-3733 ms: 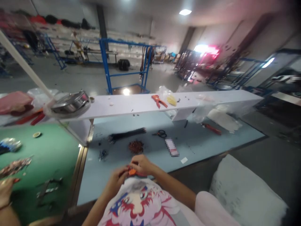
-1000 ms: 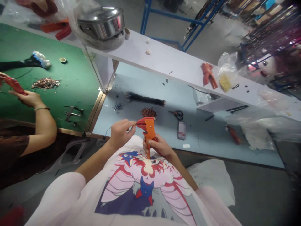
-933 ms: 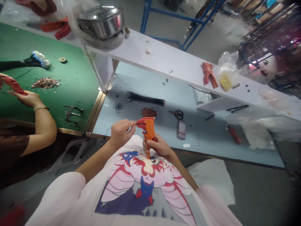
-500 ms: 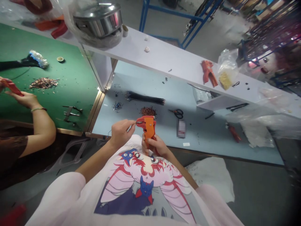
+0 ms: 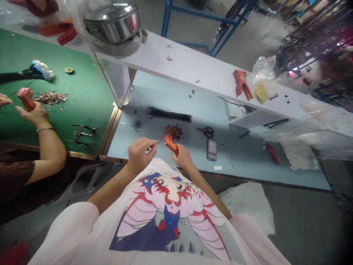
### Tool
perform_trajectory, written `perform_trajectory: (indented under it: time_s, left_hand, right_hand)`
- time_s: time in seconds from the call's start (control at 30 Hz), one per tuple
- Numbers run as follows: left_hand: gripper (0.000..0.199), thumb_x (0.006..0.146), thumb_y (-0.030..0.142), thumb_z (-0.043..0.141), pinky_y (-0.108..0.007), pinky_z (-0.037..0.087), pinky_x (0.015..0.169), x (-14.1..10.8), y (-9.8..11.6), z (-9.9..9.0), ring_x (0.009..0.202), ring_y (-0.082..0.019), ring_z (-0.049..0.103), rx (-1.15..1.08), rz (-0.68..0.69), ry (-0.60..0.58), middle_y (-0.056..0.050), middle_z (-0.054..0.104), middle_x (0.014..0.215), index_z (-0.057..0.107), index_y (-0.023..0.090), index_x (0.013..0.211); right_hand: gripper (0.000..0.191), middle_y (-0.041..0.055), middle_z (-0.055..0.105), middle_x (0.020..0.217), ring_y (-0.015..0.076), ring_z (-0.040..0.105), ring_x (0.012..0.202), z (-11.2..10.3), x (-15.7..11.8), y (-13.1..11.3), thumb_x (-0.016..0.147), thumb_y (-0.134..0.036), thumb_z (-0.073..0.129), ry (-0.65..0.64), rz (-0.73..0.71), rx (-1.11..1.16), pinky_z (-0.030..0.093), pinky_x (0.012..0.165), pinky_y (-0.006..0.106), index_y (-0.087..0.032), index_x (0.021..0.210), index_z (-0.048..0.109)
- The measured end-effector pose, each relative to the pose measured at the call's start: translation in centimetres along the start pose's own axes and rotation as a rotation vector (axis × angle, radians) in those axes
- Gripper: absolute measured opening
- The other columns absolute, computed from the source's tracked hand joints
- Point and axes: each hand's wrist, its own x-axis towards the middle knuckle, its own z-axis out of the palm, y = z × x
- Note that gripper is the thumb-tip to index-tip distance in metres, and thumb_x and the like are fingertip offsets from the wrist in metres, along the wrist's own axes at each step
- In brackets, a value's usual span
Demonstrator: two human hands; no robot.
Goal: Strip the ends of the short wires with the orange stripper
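Observation:
My left hand (image 5: 141,154) pinches a thin black wire (image 5: 159,142) whose end points right, toward the tool. Closed round the handle of an orange and red wire stripper (image 5: 171,144) is my right hand (image 5: 183,156); the stripper is tilted, its red head close to the wire's tip. Just beyond it lies a pile of copper-coloured scraps (image 5: 173,131). A bundle of black wires (image 5: 168,114) rests farther back on the blue-grey table (image 5: 193,162). Scissors (image 5: 207,131) with black and orange handles lie to the right.
At left, a co-worker's hand (image 5: 37,115) holds another stripper (image 5: 27,98) over a green table (image 5: 91,88). A raised white shelf (image 5: 198,66) crosses behind, bearing a steel pot (image 5: 113,24) and a red stripper (image 5: 242,84). Plastic bags (image 5: 300,151) lie at right.
My right hand has tipped the stripper over from upright and its head has come away from the wire. My left hand still holds the wire. The co-worker's stripper has moved right.

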Motion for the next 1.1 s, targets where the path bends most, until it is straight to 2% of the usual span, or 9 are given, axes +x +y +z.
perform_trajectory:
  time_s: [0.17,0.33,0.47,0.57,0.6,0.67,0.77,0.87,1.1]
  left_hand:
    - [0.006,0.078,0.013,0.058,-0.021,0.044,0.061,-0.4,0.0,-0.1,0.060,-0.009,0.053,-0.012,0.019,0.008,0.000,0.061,0.063,0.063,0.017,0.078]
    - [0.006,0.078,0.013,0.057,-0.021,0.043,0.060,-0.8,-0.1,-0.1,0.059,-0.010,0.053,0.034,0.030,-0.010,0.000,0.060,0.062,0.062,0.017,0.077]
    - [0.007,0.078,0.014,0.057,-0.021,0.042,0.060,-1.1,-0.3,0.3,0.062,-0.011,0.056,0.127,0.072,-0.023,0.000,0.062,0.063,0.061,0.018,0.075]
    - [0.008,0.079,0.015,0.056,-0.021,0.041,0.061,-1.4,-0.6,0.8,0.063,-0.011,0.057,0.187,0.097,-0.075,-0.001,0.062,0.063,0.061,0.018,0.074]
    - [0.009,0.080,0.016,0.056,-0.021,0.041,0.061,-1.5,-0.7,0.9,0.063,-0.011,0.056,0.203,0.100,-0.097,-0.001,0.062,0.064,0.062,0.019,0.074]
    - [0.010,0.081,0.017,0.055,-0.021,0.040,0.062,-1.6,-0.8,1.2,0.063,-0.011,0.056,0.229,0.099,-0.134,-0.001,0.063,0.065,0.062,0.019,0.074]
    - [0.013,0.082,0.019,0.053,-0.022,0.039,0.061,-1.6,-0.6,1.5,0.062,-0.011,0.055,0.249,0.109,-0.166,-0.001,0.062,0.064,0.063,0.019,0.073]
    - [0.016,0.083,0.019,0.052,-0.022,0.037,0.060,-1.5,-0.3,1.7,0.061,-0.011,0.054,0.255,0.114,-0.199,-0.001,0.061,0.062,0.064,0.019,0.072]
    - [0.015,0.080,0.017,0.053,-0.022,0.033,0.055,-3.1,-1.4,1.8,0.055,-0.010,0.050,0.200,0.063,-0.319,0.000,0.058,0.057,0.063,0.019,0.070]
  right_hand:
    - [0.034,0.0142,0.057,0.105,0.0277,0.047,0.101,4.4,0.8,2.7,0.072,-0.021,0.059,-0.092,0.026,-0.180,0.032,0.089,0.040,-0.015,0.105,0.056]
    - [0.034,0.0144,0.055,0.109,0.0269,0.047,0.103,6.0,1.0,3.6,0.073,-0.022,0.061,-0.136,0.029,-0.185,0.033,0.089,0.039,-0.015,0.106,0.058]
    - [0.033,0.0135,0.054,0.114,0.0249,0.047,0.106,4.5,1.6,1.9,0.079,-0.026,0.056,-0.083,0.002,-0.094,0.035,0.091,0.037,-0.015,0.110,0.056]
    - [0.032,0.0103,0.055,0.116,0.0210,0.048,0.108,1.3,1.2,-0.8,0.089,-0.030,0.043,0.009,-0.052,0.015,0.037,0.092,0.035,-0.018,0.118,0.050]
    - [0.032,0.0085,0.054,0.118,0.0196,0.048,0.109,-0.1,0.9,-1.8,0.090,-0.032,0.041,0.052,-0.091,0.067,0.037,0.093,0.034,-0.021,0.120,0.047]
    - [0.029,0.0084,0.055,0.115,0.0215,0.050,0.107,-2.8,0.0,-3.7,0.089,-0.033,0.046,0.185,-0.290,0.346,0.038,0.093,0.037,-0.022,0.116,0.050]
    - [0.024,0.0082,0.058,0.107,0.0241,0.050,0.103,-5.3,-0.9,-5.8,0.087,-0.031,0.051,0.195,-0.460,0.451,0.037,0.093,0.042,-0.025,0.110,0.054]
    - [0.014,0.0081,0.059,0.092,0.0239,0.050,0.093,-5.3,-0.9,-6.5,0.088,-0.026,0.048,0.198,-0.491,0.389,0.038,0.087,0.042,-0.024,0.097,0.058]
    - [0.010,0.0044,0.054,0.072,0.0191,0.047,0.073,-2.1,-0.1,-5.3,0.078,-0.013,0.048,0.256,-0.524,0.144,0.037,0.069,0.032,-0.021,0.073,0.052]
